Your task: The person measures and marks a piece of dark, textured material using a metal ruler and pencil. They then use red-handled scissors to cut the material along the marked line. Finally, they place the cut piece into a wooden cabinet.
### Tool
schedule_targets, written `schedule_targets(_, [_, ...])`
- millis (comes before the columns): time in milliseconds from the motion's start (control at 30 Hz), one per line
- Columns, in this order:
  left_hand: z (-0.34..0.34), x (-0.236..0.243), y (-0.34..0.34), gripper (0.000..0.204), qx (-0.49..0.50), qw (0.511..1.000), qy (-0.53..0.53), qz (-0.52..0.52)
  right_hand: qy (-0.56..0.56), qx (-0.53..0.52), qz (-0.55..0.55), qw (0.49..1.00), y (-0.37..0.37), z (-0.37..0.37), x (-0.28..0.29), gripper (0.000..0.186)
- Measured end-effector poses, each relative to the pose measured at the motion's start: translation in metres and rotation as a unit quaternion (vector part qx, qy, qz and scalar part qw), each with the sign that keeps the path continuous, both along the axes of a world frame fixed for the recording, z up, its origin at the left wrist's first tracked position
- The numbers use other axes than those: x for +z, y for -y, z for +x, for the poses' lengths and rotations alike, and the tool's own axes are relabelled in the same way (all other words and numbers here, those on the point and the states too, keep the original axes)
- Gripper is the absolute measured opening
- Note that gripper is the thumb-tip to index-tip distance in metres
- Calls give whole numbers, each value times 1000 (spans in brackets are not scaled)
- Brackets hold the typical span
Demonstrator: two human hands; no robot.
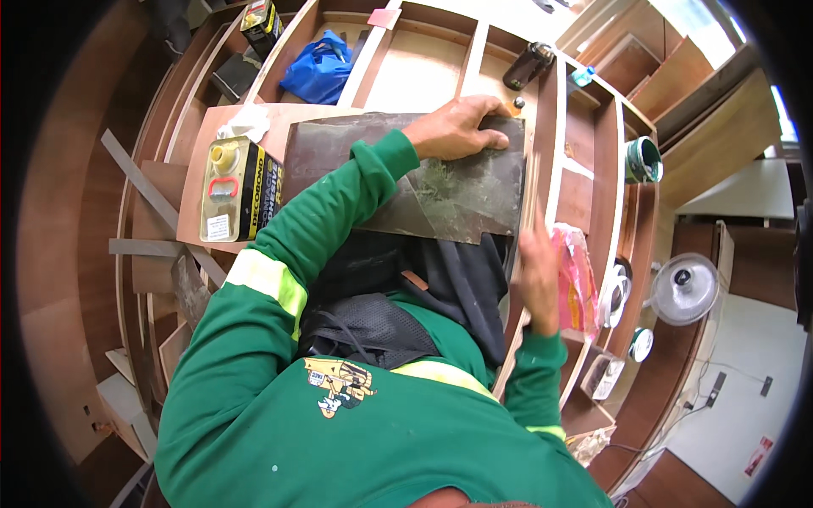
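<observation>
A dark, scuffed rectangular panel lies flat in front of me, its surface marked with pale smears and a diagonal line. My left hand rests on its far right part, thumb and fingers apart, the fingertips near the far edge. Just beyond them is a small orange-and-dark thing, too small to name. Beside the panel's right edge, my right hand is smeared by motion, its fingers pointing away from me along a thin wooden edge. Whether it holds anything is hidden by the blur.
A yellow-capped adhesive can stands left of the panel. Open wooden compartments surround me, with a blue plastic bag, a dark bottle and a pink plastic bag. A green tub and a round clear fan are at the right.
</observation>
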State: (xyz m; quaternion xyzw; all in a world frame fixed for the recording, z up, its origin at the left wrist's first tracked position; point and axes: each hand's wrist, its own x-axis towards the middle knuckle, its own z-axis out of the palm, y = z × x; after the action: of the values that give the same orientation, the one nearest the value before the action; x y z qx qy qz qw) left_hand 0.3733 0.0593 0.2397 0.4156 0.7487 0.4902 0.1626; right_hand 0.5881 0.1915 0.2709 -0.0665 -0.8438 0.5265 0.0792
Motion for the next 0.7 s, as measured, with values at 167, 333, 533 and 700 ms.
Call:
schedule_targets(167, [2,-6,-4,47,-21,998,4,54,-47,-3,-58,997,-37,-74,-8,62])
schedule_targets(333, [-2,-6,-3,47,9,1000,-5,21,56,22,-21,998,-36,-26,-20,58])
schedule_targets(533, [-5,-7,3,48,3,999,32,36,28,-32,-64,997,-3,-16,-1,64])
schedule_targets(700, [-12,-13,-11,48,-39,994,48,90,-37,3,-55,998,-38,-78,-4,61])
